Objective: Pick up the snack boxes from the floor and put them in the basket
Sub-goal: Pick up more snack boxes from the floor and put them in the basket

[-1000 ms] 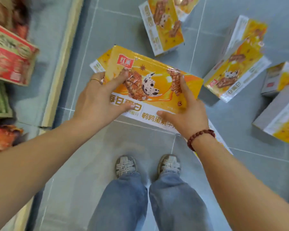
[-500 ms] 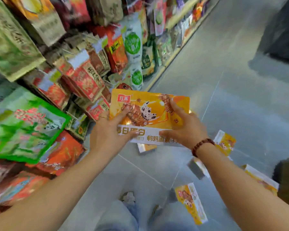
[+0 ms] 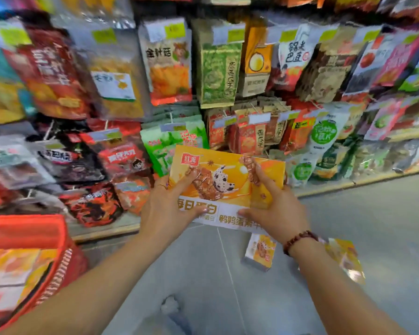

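I hold an orange and white snack box [image 3: 228,175] in the air in front of the shelves. My left hand [image 3: 169,204] grips its left end, thumb on the front face. My right hand [image 3: 273,206] grips its right end, thumb on the front as well. A red basket [image 3: 58,259] sits at the lower left with at least one orange snack box [image 3: 12,267] inside. Two more snack boxes lie on the grey floor under my right arm, one [image 3: 260,252] by the wrist and one [image 3: 346,257] partly hidden behind the forearm.
Store shelves packed with hanging snack bags [image 3: 215,64] fill the top and left of the view. Their wooden base edge [image 3: 363,181] runs along the grey tiled floor [image 3: 373,226]. The tip of my shoe [image 3: 171,304] shows at the bottom.
Both hands have lifted the box up from the floor. My view has swung left toward the shelves, and the red basket has come into sight at the lower left.
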